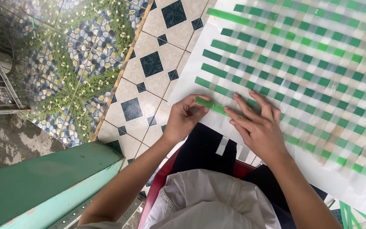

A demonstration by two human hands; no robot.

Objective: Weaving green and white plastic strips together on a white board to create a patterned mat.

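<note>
The left hand point(184, 118) pinches the loose end of a flat green plastic strip point(210, 105) at the near-left edge of the green-and-translucent woven plastic mat point(318, 72). The right hand point(257, 125), just right of that strip, presses down on the mat's edge with spread fingers. The mat lies on the patterned tile floor point(149, 63).

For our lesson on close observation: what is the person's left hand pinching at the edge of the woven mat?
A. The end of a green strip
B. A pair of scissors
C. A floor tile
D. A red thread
A: the left hand pinches the end of a green strip at the near edge of the green and clear woven mat, while the right hand lies flat on the weave beside it.
</note>
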